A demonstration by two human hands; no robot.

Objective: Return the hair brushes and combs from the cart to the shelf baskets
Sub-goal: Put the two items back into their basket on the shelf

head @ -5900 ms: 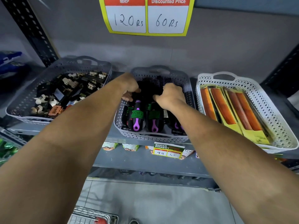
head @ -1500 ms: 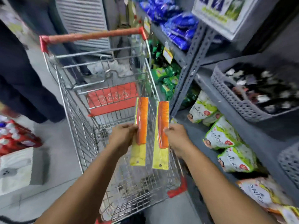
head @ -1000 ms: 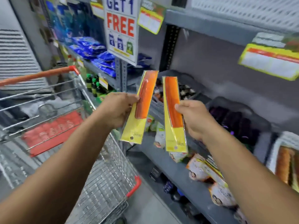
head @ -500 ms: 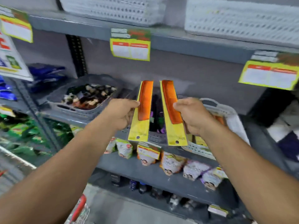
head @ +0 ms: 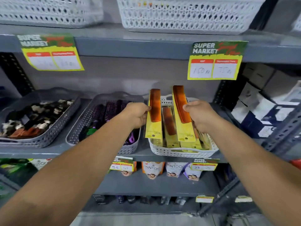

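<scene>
My left hand (head: 136,114) grips an orange comb on a yellow card (head: 154,111), held upright over the left side of the white shelf basket (head: 182,153). A second carded orange comb (head: 181,108) is in my right hand (head: 197,114), tilted over the same basket. More packaged orange combs (head: 169,123) lie inside it. Left of it, the grey basket (head: 97,121) holds black and purple hair brushes (head: 112,106). The cart is out of view.
A grey basket of hair clips (head: 35,118) stands far left on the shelf. White baskets (head: 184,15) fill the shelf above, with yellow price tags (head: 215,61) on its edge. Pouches (head: 153,170) line the shelf below. Boxes (head: 263,111) are stacked at right.
I turned from the cart to the shelf and carried both combs forward and right. They now hover over the white comb basket instead of in front of the brush basket.
</scene>
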